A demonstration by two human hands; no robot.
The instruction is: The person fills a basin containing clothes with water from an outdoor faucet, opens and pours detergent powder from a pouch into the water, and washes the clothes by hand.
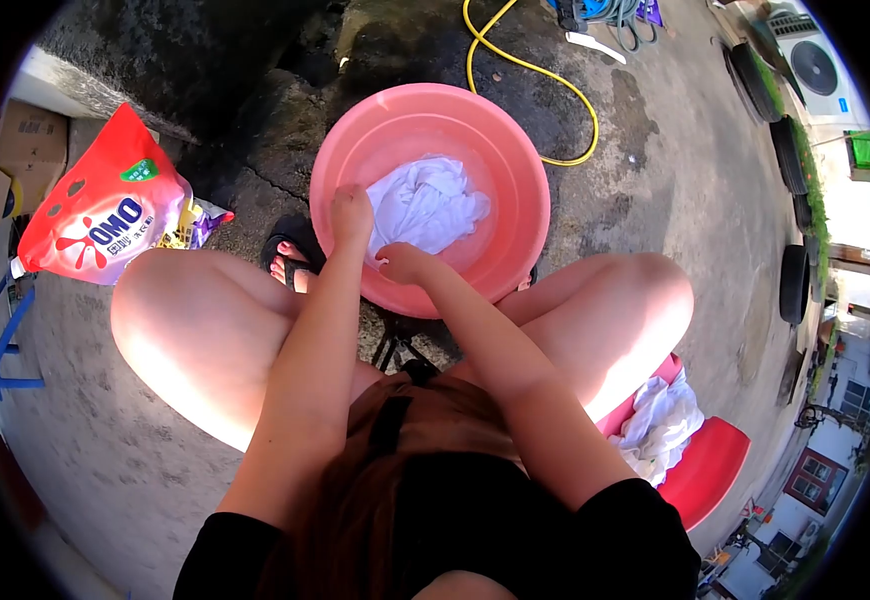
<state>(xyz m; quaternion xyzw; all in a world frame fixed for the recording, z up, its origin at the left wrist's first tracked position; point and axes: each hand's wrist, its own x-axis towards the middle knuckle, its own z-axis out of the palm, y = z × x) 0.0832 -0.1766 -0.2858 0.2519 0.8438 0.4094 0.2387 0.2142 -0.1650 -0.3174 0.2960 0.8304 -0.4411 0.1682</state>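
Rough concrete surrounds the round plastic basin.

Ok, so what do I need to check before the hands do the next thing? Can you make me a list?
1. White cloth inside the pink basin: ok, it's bunched up in there.
2. Both hands at the cloth: ok, the left hand and right hand are at its near edges.
3. Firm grip on the cloth: cannot tell, the curled fingers hide it.
4. Enough water in the basin: cannot tell, its depth doesn't show.
5. Yellow hose out of the basin: ok, it lies on the ground.
6. Red OMO bag closed: cannot tell from here.
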